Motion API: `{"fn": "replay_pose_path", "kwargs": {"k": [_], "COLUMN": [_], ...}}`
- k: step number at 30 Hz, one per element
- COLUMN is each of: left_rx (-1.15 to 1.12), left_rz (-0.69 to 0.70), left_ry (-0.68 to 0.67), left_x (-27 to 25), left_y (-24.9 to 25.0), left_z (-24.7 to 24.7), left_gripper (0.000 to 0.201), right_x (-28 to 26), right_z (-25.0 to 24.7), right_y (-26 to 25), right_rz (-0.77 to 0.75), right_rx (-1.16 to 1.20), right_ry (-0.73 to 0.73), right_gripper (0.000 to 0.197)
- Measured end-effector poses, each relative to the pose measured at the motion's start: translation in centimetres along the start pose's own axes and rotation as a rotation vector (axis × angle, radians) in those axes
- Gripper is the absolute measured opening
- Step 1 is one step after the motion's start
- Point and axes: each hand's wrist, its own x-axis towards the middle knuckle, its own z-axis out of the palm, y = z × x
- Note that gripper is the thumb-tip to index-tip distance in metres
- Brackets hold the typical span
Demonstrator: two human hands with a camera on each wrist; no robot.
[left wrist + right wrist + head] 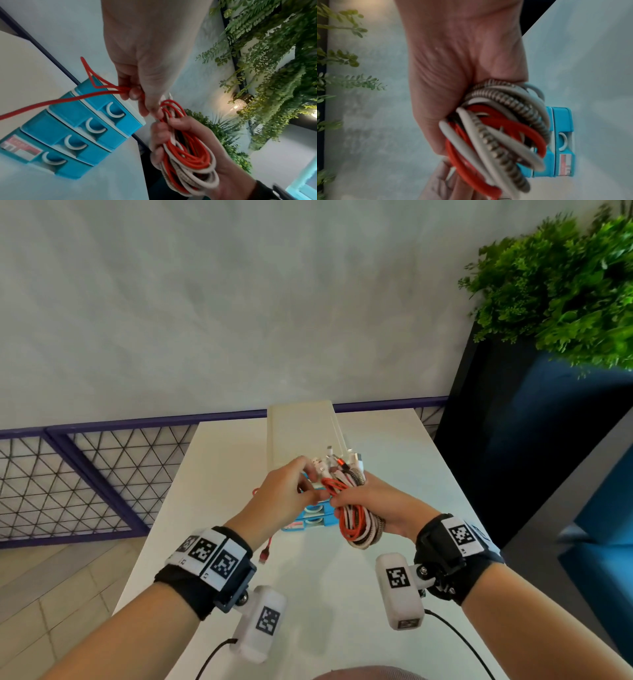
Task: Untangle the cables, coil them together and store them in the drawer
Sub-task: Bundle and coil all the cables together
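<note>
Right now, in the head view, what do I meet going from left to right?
Purple mesh fence → left hand → cable bundle → right hand → green plant.

Glossy blue plastic drawers [72, 134]; smooth rubbery red cable [187, 152], braided metal one [489, 143].

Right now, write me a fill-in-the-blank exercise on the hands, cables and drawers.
1. The coiled bundle of cables is gripped by the ____ hand.
2. The left hand pinches the loose ____ cable.
3. The blue drawer unit shows ____ white handles.
4. Its drawers are all ____.

Missing words: right; red; four; closed
</note>
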Motion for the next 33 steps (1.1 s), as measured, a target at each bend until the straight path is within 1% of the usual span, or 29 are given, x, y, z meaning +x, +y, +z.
{"fn": "replay_pose_path", "kwargs": {"k": [1, 2, 4, 6, 7, 9, 10, 11, 13, 15, 17, 18, 20, 21, 24, 26, 28, 30, 32, 33], "left_rx": [0.026, 0.039, 0.006, -0.103, -0.153, -0.286, -0.388, -0.497, -0.65, -0.741, -0.808, -0.817, -0.779, -0.751, -0.666, -0.617, -0.568, -0.498, -0.429, -0.423], "left_rz": [0.009, 0.005, -0.065, -0.177, -0.23, -0.339, -0.397, -0.454, -0.519, -0.523, -0.518, -0.516, -0.491, -0.469, -0.402, -0.363, -0.346, -0.323, -0.312, -0.302], "left_ry": [-0.046, -0.09, -0.173, -0.253, -0.302, -0.432, -0.489, -0.518, -0.492, -0.414, -0.356, -0.343, -0.324, -0.319, -0.307, -0.324, -0.353, -0.366, -0.314, -0.305], "left_x": [0.0, 0.1, 0.2, 0.2, 0.2, -0.2, -0.3, -0.5, -0.5, -0.3, -0.1, -0.1, -0.2, -0.2, -0.2, -0.1, -0.3, -0.6, -1.0, -1.2], "left_y": [-0.2, -0.6, -1.5, -2.4, -2.6, -2.5, -2.2, -1.8, -1.3, -0.8, -0.3, 0.0, 0.4, 0.7, 1.4, 1.6, 1.7, 1.9, 2.0, 1.9], "left_z": [-0.3, -0.5, -0.9, -1.3, -1.5, -1.8, -1.8, -1.8, -1.7, -1.7, -1.7, -1.6, -1.0, -0.6, 0.2, 0.3, 0.2, 0.6, 1.0, 1.0], "left_gripper": [0.014, 0.016, 0.027, 0.033, 0.032, 0.026, 0.023, 0.02, 0.016, 0.011, 0.006, 0.005, 0.004, 0.004, 0.003, 0.011, 0.02, 0.025, 0.026, 0.027], "right_x": [0.1, 0.1, 0.2, 0.3, 0.3, 0.6, 0.8, 0.9, 1.1, 1.0, 0.9, 0.9, 1.3, 1.4, 1.5, 1.4, 1.4, 1.5, 1.6, 1.7], "right_z": [-0.4, -0.8, -1.9, -2.8, -3.1, -3.2, -3.0, -2.8, -2.3, -1.7, -1.0, -0.6, 0.2, 0.6, 1.4, 1.6, 1.5, 1.2, 0.6, 0.1], "right_y": [0.1, 0.2, 0.4, 0.7, 0.8, 1.0, 1.1, 1.1, 1.1, 1.0, 1.0, 1.0, 1.2, 1.2, 1.1, 1.0, 0.9, 0.8, 0.7, 0.6], "right_rz": [-0.004, -0.007, -0.005, 0.009, 0.011, 0.005, -0.007, -0.021, -0.053, -0.089, -0.13, -0.152, -0.163, -0.161, -0.148, -0.137, -0.123, -0.12, -0.124, -0.129], "right_rx": [-0.009, -0.015, -0.029, -0.058, -0.083, -0.143, -0.174, -0.195, -0.193, -0.162, -0.096, -0.047, 0.05, 0.083, 0.131, 0.128, 0.088, 0.043, 0.009, -0.005], "right_ry": [0.028, 0.056, 0.126, 0.2, 0.233, 0.29, 0.314, 0.333, 0.355, 0.347, 0.302, 0.261, 0.192, 0.169, 0.114, 0.098, 0.135, 0.213, 0.351, 0.433], "right_gripper": [0.02, 0.02, 0.025, 0.029, 0.03, 0.031, 0.032, 0.033, 0.033, 0.032, 0.034, 0.04, 0.054, 0.058, 0.056, 0.048, 0.038, 0.027, 0.018, 0.018]}}
